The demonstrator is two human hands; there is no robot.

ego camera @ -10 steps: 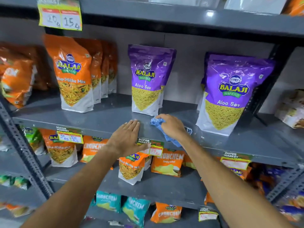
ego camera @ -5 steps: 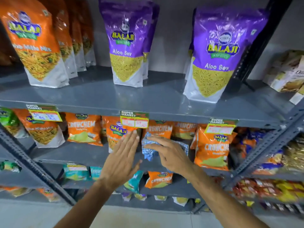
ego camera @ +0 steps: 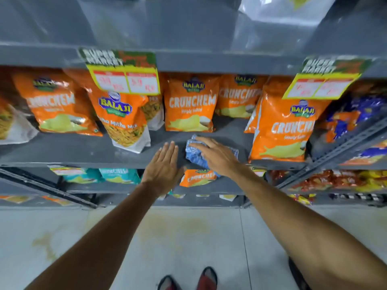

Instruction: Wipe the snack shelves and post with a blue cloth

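A blue checked cloth [ego camera: 193, 156] lies on the grey middle shelf [ego camera: 83, 149], in a gap between orange snack bags. My right hand [ego camera: 215, 155] presses flat on top of the cloth, fingers spread over it. My left hand [ego camera: 165, 168] hovers open just left of the cloth, over the shelf's front edge, holding nothing. A slanted grey post [ego camera: 343, 149] runs along the right side of the shelves.
Orange Crunchem bags [ego camera: 189, 105] and a Balaji mix bag [ego camera: 123, 120] stand around the gap. A larger Crunchem bag [ego camera: 282, 126] stands right of the cloth. Yellow price tags [ego camera: 125, 78] hang from the shelf above. Lower shelves hold teal and orange packs [ego camera: 119, 175]. Pale floor below.
Both hands dropped from the upper shelf with the purple bags to the shelf below. The cloth came down with my right hand and now rests on the lower shelf. The view tilted downward.
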